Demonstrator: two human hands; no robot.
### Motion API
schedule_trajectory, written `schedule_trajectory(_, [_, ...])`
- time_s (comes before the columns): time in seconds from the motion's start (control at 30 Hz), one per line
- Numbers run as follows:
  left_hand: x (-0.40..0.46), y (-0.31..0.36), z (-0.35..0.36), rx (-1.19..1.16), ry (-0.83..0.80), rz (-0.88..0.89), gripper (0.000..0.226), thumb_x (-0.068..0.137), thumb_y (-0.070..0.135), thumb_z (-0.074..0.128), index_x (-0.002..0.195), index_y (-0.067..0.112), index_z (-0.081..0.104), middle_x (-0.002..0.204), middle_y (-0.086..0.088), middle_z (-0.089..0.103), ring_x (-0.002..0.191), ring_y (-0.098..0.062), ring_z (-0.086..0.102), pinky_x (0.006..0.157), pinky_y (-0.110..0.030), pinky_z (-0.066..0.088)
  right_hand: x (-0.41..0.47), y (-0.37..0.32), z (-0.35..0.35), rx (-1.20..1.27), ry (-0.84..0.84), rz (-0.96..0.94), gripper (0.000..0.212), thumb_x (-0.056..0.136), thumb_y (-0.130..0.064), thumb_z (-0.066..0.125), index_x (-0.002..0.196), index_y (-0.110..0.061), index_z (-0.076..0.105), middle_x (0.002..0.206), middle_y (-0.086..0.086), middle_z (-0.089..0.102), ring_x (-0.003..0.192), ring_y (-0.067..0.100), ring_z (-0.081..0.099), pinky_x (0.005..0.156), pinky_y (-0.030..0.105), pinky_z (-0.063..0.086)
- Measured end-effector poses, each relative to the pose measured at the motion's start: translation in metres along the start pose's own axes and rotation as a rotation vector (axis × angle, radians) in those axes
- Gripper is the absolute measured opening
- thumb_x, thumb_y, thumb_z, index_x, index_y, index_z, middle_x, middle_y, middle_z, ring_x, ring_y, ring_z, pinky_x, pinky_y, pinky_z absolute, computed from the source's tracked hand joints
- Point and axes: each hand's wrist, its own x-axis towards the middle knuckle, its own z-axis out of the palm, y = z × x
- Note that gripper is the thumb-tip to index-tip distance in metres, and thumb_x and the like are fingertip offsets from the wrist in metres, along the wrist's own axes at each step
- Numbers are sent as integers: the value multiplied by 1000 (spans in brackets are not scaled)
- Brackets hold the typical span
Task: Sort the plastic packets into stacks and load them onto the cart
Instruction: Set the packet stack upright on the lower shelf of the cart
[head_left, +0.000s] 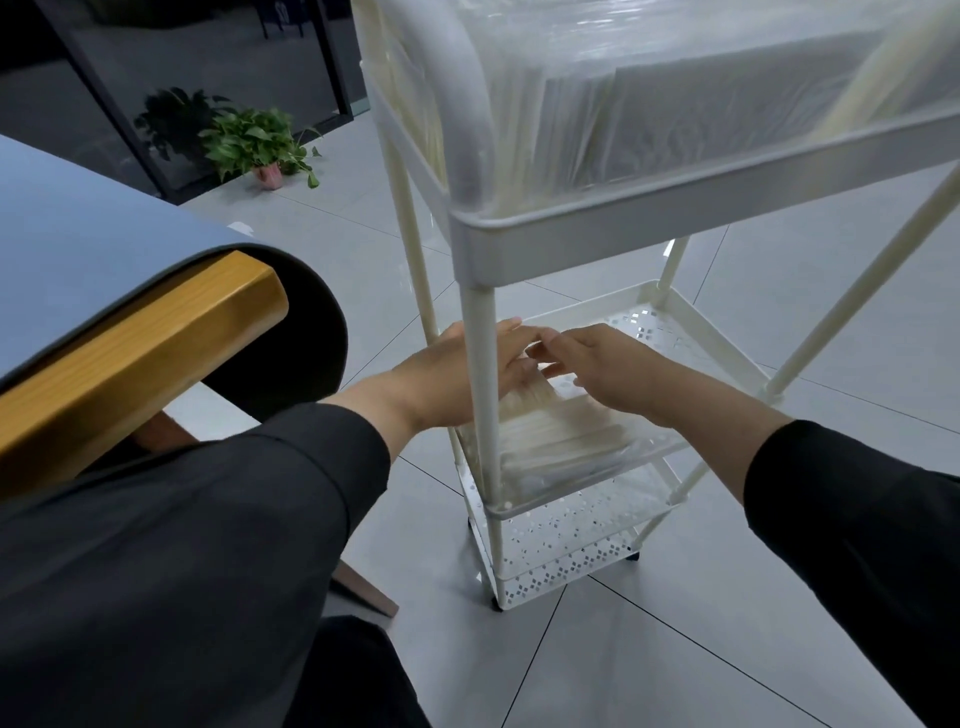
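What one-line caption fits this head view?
Both hands, left hand and right hand, settle plastic packets on the cart middle shelf.

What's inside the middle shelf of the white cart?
A stack of plastic packets lies in the middle shelf. Both hands, left hand and right hand, cover its far end.

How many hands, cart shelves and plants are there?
Hands: 2, the left hand and the right hand, both over the packets on the middle shelf.
Cart shelves: 3, including the top shelf and bottom shelf.
Potted plant: 1.
Total: 6.
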Motion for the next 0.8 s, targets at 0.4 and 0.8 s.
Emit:
schedule_trajectory(0.4, [8,-26,15,158,66,6,53,99,67,13,130,44,50,139,23,56,150,0,26,123,-31,10,-54,53,-39,-258,-301,-63,101,56,-87,70,146,-55,34,146,-31,42,138,-4,37,119,35,31])
schedule_trajectory(0.8, [15,-18,10,79,121,-72,38,96,62,24,128,46,35,129,14,65,121,-8,59,109,-34,29,-45,49,-21,-440,-118,-166,44,89,-46,70,127,-51,48,103,-43,49,93,-19,51,75,5,40])
